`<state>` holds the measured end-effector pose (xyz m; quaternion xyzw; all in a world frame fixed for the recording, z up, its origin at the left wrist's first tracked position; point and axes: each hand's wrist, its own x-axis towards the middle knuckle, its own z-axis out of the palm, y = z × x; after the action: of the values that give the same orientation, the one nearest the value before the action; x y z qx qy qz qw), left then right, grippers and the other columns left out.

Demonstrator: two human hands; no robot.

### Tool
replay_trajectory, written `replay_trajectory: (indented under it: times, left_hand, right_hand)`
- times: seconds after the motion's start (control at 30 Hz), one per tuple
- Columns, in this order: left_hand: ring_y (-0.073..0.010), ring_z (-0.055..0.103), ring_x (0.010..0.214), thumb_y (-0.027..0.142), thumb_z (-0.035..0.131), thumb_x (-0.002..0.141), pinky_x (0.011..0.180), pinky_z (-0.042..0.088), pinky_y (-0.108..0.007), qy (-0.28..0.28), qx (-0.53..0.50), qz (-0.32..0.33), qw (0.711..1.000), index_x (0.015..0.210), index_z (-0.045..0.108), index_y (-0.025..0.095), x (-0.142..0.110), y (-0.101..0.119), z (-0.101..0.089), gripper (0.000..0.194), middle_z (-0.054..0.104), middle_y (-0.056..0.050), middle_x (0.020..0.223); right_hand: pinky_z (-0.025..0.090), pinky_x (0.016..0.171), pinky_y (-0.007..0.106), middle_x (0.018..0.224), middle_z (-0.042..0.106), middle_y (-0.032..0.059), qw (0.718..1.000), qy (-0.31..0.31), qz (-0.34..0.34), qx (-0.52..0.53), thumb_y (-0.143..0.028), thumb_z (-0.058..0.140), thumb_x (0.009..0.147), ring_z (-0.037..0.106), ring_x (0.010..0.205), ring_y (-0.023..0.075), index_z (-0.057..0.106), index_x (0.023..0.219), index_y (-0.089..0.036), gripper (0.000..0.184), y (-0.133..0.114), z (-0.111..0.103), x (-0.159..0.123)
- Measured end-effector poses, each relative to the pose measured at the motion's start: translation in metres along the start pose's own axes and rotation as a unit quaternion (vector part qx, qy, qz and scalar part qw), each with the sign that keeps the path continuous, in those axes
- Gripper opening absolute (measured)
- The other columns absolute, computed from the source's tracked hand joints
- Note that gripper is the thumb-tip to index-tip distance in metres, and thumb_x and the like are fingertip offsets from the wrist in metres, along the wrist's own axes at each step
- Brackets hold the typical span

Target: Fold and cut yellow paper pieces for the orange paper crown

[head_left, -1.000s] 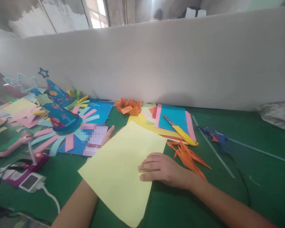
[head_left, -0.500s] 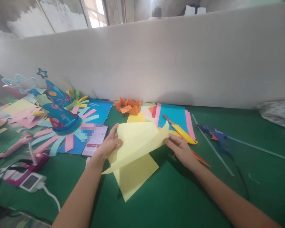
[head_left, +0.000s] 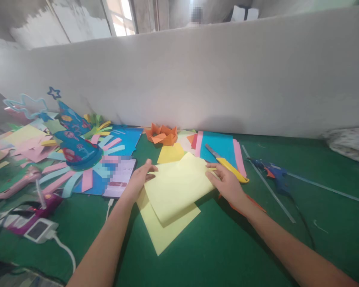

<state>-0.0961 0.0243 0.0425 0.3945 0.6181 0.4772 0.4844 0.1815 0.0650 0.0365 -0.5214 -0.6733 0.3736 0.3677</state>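
Note:
A pale yellow paper sheet (head_left: 176, 187) is bent over on itself in front of me, its folded part tilted toward me. My left hand (head_left: 142, 177) pinches its left edge between thumb and fingers. At the right edge, my right hand (head_left: 224, 181) grips the same sheet the same way. Beneath it lies a second pale yellow sheet (head_left: 164, 235) on the green table (head_left: 227, 255), one corner pointing at me. A yellow-handled utility knife (head_left: 233, 169) rests just beyond my right hand. Under my right wrist shows part of an orange object (head_left: 255, 203), mostly hidden.
Blue party hats (head_left: 77, 151) with paper-strip fringes stand at left, near a phone (head_left: 119, 179). Pink (head_left: 20, 183) and blue (head_left: 272, 171) glue guns lie at either side. An orange folded-paper ring (head_left: 161, 134) and coloured sheets (head_left: 217, 145) sit by the white partition (head_left: 179, 79).
The upper sheet has turned and come down, its loose edge now folded over more flatly. My left hand has shifted slightly right and down; my right hand has moved slightly.

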Motion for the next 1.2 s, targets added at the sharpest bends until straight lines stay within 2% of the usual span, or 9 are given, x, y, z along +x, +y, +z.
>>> replay_trajectory:
  times: [0.07,0.17,0.27,0.37,0.6,0.73,0.87,1.07,1.2]
  left_hand:
    - [-0.0128,0.06,0.066,0.055,0.068,0.067,0.059,0.047,-0.024,-0.022,0.022,-0.009,0.999,0.104,0.058,0.019,-0.002,0.001,0.002,0.053,0.062,-0.007,0.101]
    - [-0.0127,0.061,0.074,0.038,0.078,0.061,0.068,0.049,-0.027,-0.078,0.063,-0.006,0.995,0.128,0.043,0.028,-0.007,0.002,0.004,0.076,0.053,-0.009,0.12]
    - [-0.0171,0.063,0.079,0.033,0.077,0.062,0.072,0.05,-0.03,-0.15,0.074,-0.033,0.985,0.134,0.039,0.024,-0.01,0.001,0.006,0.082,0.061,-0.008,0.105]
    - [-0.0219,0.065,0.081,0.034,0.075,0.064,0.07,0.051,-0.032,-0.206,0.049,-0.054,0.976,0.124,0.051,0.018,-0.01,-0.002,0.007,0.066,0.067,-0.006,0.09]
    - [-0.0179,0.065,0.064,0.037,0.078,0.063,0.059,0.052,-0.029,-0.093,-0.046,-0.063,0.993,0.091,0.061,0.015,-0.005,-0.004,0.002,0.04,0.069,-0.005,0.079]
    - [-0.0155,0.064,0.063,0.034,0.078,0.064,0.062,0.053,-0.028,-0.104,-0.158,-0.041,0.981,0.089,0.06,0.014,-0.008,0.001,0.009,0.037,0.068,-0.003,0.076]
    - [-0.0129,0.063,0.063,0.038,0.074,0.07,0.062,0.051,-0.024,-0.145,-0.148,-0.038,0.978,0.085,0.061,0.014,-0.013,-0.001,0.021,0.031,0.068,-0.003,0.075]
    - [-0.0195,0.066,0.075,0.044,0.068,0.075,0.068,0.052,-0.029,-0.307,0.019,-0.059,0.95,0.095,0.066,0.014,-0.018,-0.004,0.025,0.036,0.07,-0.009,0.091]
    - [-0.024,0.064,0.093,0.039,0.07,0.073,0.08,0.05,-0.034,-0.247,-0.059,-0.006,0.967,0.111,0.061,0.016,-0.017,-0.003,0.026,0.045,0.066,-0.011,0.11]
  right_hand:
    - [0.043,0.055,0.027,0.069,0.06,-0.0006,0.999,-0.007,-0.015,-0.036,-0.044,0.052,0.081,0.056,0.06,0.0163,0.058,0.102,-0.02,0.033,0.001,0.0,0.001]
    - [0.041,0.053,0.026,0.063,0.053,-0.0029,0.998,-0.014,-0.032,-0.06,-0.043,0.049,0.083,0.052,0.056,0.015,0.058,0.103,-0.02,0.032,0.001,0.0,0.004]
    - [0.042,0.055,0.027,0.067,0.052,-0.0019,0.996,0.004,-0.044,-0.072,-0.042,0.049,0.084,0.052,0.06,0.0154,0.059,0.103,-0.021,0.03,-0.001,-0.001,0.007]
    - [0.047,0.062,0.029,0.086,0.058,0.0028,0.996,0.026,-0.07,-0.052,-0.043,0.049,0.085,0.057,0.077,0.0187,0.056,0.111,-0.023,0.033,-0.002,-0.002,0.01]
    - [0.044,0.094,0.041,0.133,0.039,0.0119,0.987,0.122,-0.077,0.073,-0.052,0.06,0.077,0.044,0.119,0.0245,0.03,0.133,-0.027,0.068,-0.002,-0.001,0.008]
    - [0.041,0.099,0.042,0.141,0.036,0.012,0.971,0.008,0.035,0.237,-0.055,0.063,0.075,0.044,0.123,0.0242,0.016,0.141,-0.03,0.085,-0.014,0.005,-0.006]
    - [0.043,0.098,0.044,0.133,0.052,0.0105,0.902,-0.174,0.126,0.375,-0.047,0.067,0.075,0.053,0.116,0.0248,0.027,0.141,-0.028,0.079,-0.026,0.014,-0.019]
    - [0.051,0.089,0.043,0.114,0.066,0.0111,0.888,-0.134,0.206,0.39,-0.028,0.079,0.062,0.063,0.101,0.0279,0.054,0.124,-0.019,0.067,-0.019,0.022,-0.014]
    - [0.051,0.088,0.042,0.111,0.067,0.0118,0.891,-0.161,0.215,0.366,-0.028,0.08,0.062,0.064,0.099,0.0278,0.063,0.11,-0.015,0.053,-0.012,0.021,-0.012]
